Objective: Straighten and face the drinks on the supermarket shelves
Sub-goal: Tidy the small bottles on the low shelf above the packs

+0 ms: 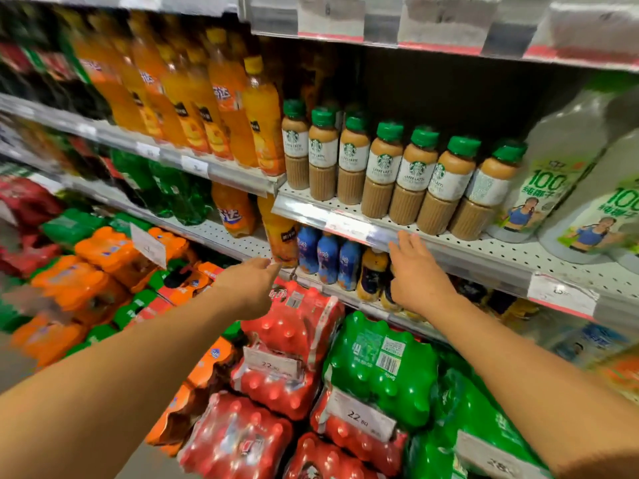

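A row of green-capped latte bottles (380, 171) stands on the white perforated shelf (484, 243); the rightmost one shows its back label. On the shelf below stand an orange juice bottle (281, 236), blue-labelled bottles (326, 252) and a dark-labelled bottle (371, 274). My left hand (250, 285) reaches toward the base of the orange juice bottle, fingertips close to it, nothing in its grasp. My right hand (413, 271) is spread with straight fingers in front of the dark-labelled bottle, fingertips at the front rail of the latte shelf.
Tall orange soda bottles (221, 105) fill the shelf at left, green bottles (166, 188) below them. Large white coconut drink jugs (560, 174) stand right of the lattes. Shrink-wrapped red (287, 344), green (380, 368) and orange packs (96, 267) are stacked on the floor.
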The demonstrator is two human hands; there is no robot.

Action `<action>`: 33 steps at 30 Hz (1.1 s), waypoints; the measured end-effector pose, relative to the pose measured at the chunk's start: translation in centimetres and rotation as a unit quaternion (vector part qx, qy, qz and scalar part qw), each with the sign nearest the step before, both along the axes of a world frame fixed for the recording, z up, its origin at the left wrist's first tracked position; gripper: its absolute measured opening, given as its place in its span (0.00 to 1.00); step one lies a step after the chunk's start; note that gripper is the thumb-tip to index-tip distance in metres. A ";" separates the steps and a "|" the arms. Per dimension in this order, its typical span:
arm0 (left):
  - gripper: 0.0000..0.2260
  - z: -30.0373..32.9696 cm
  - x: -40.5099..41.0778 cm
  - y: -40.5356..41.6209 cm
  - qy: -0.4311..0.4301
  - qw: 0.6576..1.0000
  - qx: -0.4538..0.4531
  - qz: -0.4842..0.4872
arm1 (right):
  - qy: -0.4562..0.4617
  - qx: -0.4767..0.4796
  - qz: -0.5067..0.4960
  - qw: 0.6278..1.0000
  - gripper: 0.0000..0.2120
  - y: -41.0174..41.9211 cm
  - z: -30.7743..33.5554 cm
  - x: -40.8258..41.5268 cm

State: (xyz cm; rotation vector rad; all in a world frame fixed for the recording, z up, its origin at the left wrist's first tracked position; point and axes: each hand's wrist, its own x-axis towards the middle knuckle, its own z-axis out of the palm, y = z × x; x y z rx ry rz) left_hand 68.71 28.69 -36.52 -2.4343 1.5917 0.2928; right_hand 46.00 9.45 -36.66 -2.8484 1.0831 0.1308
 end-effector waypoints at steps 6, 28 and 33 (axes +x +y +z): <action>0.29 1.5 1.9 2.0 -0.023 0.999 0.011 0.030 | 0.061 0.002 -0.036 0.998 0.39 0.6 1.0 1.5; 0.38 24.4 27.0 -0.5 -0.106 0.887 -0.423 -0.151 | -0.213 -0.123 -0.032 0.969 0.20 9.6 26.6 23.9; 0.41 24.8 30.2 -1.9 -0.110 0.936 -0.295 -0.154 | -0.200 -0.159 -0.048 0.966 0.26 10.9 28.4 28.1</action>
